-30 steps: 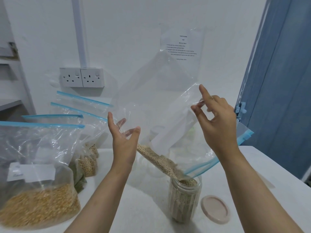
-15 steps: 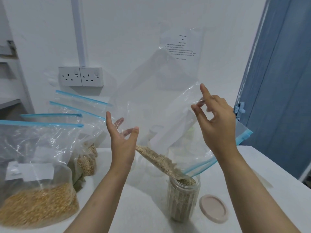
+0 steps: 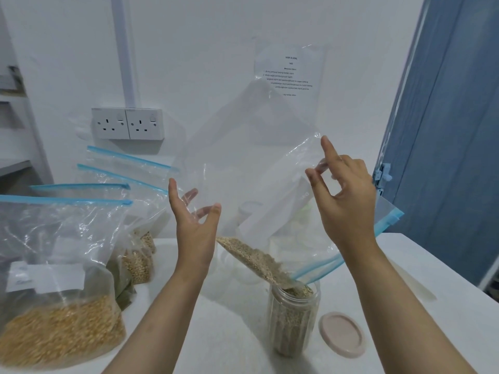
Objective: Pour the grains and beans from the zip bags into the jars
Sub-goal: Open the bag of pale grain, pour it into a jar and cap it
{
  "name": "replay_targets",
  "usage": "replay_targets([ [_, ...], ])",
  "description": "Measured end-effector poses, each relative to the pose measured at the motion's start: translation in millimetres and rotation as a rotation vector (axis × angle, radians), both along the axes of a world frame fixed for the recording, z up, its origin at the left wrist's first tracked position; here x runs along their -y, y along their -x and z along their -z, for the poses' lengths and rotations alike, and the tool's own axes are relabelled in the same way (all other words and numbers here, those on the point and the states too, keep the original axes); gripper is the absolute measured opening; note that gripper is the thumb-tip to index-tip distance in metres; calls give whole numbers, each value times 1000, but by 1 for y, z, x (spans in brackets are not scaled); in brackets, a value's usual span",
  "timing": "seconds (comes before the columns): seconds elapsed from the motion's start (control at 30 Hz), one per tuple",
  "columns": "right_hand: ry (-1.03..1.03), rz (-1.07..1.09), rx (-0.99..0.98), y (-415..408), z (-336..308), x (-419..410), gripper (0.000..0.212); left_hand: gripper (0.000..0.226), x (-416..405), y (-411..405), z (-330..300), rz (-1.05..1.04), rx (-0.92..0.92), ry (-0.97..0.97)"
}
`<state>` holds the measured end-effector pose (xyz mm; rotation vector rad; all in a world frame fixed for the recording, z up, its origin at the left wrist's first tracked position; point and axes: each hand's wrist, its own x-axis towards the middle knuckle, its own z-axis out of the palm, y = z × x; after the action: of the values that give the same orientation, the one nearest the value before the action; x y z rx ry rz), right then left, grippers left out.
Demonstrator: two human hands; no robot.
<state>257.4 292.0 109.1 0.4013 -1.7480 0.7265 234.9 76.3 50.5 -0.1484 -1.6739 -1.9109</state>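
The person tips a clear blue-zippered zip bag (image 3: pixel 251 163) mouth-down so pale grains (image 3: pixel 253 259) slide into the nearly full clear plastic jar (image 3: pixel 293 317) on the white table (image 3: pixel 405 265). The left hand (image 3: pixel 195 233) grips one edge; the right hand (image 3: pixel 348 201) pinches the raised corner.

A clear zip bag (image 3: pixel 251 163), tilted mouth-down, spills pale grains (image 3: pixel 253 259) into an upright, nearly full jar (image 3: pixel 293 317).

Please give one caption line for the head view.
Both hands tilt a zip bag, pouring grain into a jar.
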Motion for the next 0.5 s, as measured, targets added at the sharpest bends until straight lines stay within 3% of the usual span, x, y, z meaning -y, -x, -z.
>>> replay_targets([
  [0.5,16,8,-10,-5,-2,-5,51,85,0,-1,-3,-9,-20,6],
])
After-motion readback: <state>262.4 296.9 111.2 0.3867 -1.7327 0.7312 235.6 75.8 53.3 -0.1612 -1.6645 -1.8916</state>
